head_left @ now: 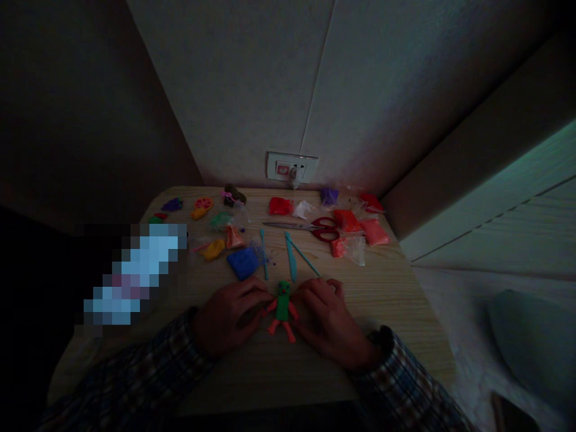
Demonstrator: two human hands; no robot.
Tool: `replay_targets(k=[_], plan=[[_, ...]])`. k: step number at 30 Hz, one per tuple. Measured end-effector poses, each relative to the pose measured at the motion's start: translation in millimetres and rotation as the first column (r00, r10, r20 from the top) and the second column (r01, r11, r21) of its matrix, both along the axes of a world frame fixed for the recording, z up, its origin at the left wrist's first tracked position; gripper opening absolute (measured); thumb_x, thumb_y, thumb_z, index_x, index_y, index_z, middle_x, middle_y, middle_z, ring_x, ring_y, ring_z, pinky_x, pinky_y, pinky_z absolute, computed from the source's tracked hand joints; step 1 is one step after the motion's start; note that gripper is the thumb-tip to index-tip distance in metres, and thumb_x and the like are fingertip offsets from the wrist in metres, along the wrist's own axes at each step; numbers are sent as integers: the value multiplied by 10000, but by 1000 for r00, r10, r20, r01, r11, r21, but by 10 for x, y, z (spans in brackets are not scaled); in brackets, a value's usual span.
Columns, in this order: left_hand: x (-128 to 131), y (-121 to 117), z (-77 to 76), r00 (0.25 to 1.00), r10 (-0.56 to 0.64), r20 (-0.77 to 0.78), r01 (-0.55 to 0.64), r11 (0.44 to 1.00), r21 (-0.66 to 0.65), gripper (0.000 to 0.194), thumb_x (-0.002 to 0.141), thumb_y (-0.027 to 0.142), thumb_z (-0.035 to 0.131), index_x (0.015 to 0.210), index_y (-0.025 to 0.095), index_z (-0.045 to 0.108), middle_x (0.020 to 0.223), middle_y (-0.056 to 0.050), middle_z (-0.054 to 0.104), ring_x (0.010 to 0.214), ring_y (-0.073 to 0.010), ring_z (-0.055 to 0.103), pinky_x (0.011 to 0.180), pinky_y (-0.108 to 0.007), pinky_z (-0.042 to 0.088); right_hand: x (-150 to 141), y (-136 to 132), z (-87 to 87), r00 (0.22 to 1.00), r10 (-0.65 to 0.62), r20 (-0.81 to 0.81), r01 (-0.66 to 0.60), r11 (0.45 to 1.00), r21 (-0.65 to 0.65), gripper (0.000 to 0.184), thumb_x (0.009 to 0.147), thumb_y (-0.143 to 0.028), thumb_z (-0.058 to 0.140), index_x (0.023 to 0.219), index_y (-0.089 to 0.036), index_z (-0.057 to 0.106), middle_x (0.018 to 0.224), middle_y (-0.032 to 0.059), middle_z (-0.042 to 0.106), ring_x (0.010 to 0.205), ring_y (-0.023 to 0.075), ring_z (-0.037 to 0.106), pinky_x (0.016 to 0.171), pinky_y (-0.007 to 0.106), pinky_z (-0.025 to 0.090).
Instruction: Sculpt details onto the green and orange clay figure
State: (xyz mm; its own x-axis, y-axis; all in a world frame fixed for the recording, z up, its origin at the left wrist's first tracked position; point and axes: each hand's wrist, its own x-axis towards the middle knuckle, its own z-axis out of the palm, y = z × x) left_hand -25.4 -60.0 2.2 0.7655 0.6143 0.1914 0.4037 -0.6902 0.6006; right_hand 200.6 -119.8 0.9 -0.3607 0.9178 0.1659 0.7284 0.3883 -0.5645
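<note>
A small clay figure [282, 307] lies between my hands on the wooden table, with a green head and body and pinkish-orange arms and legs. My left hand [231, 315] has its fingers curled, thumb and forefinger at the figure's arm on the left. On the other side, my right hand [330, 324] is bent round the figure's other arm, its fingertips close against it. Just beyond the figure are a blue modelling knife [291, 258] and two thin blue modelling sticks, one of them a straight stick [263, 255]. Shadow makes the exact finger contact hard to see.
Red-handled scissors [310, 227] lie across the table [382, 360]. Bagged clay surrounds them: blue [243, 263], red [281, 206], orange [347, 220] and pink [374, 232]. Small clay pieces sit at the back left, near a blurred-out bright patch [139, 270]. A wall socket [291, 168] is behind.
</note>
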Motion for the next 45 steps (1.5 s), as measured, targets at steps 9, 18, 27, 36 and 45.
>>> replay_targets(k=[9, 18, 27, 36, 45], plan=[[2, -3, -15, 1000, 6, -6, -6, 1000, -9, 293, 831, 95, 506, 1083, 156, 643, 1054, -90, 667, 935, -206, 647, 809, -328, 538, 4, 2, -8, 999, 16, -35, -16, 1000, -3, 219, 849, -204, 635, 1063, -194, 588, 1040, 69, 629, 1007, 248, 561, 884, 415, 288], [0, -17, 3, 1000, -11, -24, 10, 1000, -12, 262, 841, 151, 548, 1092, 180, 620, 1075, -76, 660, 967, -201, 632, 839, -320, 516, 2, 0, -25, 999, 29, 28, -30, 999, 20, 220, 861, -237, 632, 1071, -200, 578, 1042, 69, 639, 982, 251, 561, 869, 410, 292], [-27, -53, -56, 997, 12, -75, -11, 1000, 15, 346, 806, 266, 647, 1139, 195, 583, 1132, -82, 636, 1017, -232, 611, 876, -355, 497, 3, -3, -28, 998, 40, 41, -42, 998, 53, 212, 861, -224, 623, 1064, -192, 569, 1030, 69, 638, 964, 244, 560, 855, 399, 275], [13, -12, -25, 998, -3, -57, 5, 999, 35, 203, 871, 250, 588, 1050, 158, 616, 1046, -84, 659, 935, -218, 642, 803, -339, 517, 8, -3, -24, 999, 48, 12, -49, 998, 49, 222, 866, -213, 600, 1085, -196, 565, 1032, 67, 635, 977, 240, 565, 865, 399, 272], [14, -23, -44, 998, 13, -59, -11, 999, 45, 207, 862, 219, 578, 1056, 157, 615, 1057, -88, 662, 946, -221, 639, 813, -342, 522, -2, -6, -29, 999, 33, 5, -33, 999, 43, 221, 863, -212, 599, 1077, -194, 545, 1018, 65, 637, 970, 247, 569, 868, 405, 276]])
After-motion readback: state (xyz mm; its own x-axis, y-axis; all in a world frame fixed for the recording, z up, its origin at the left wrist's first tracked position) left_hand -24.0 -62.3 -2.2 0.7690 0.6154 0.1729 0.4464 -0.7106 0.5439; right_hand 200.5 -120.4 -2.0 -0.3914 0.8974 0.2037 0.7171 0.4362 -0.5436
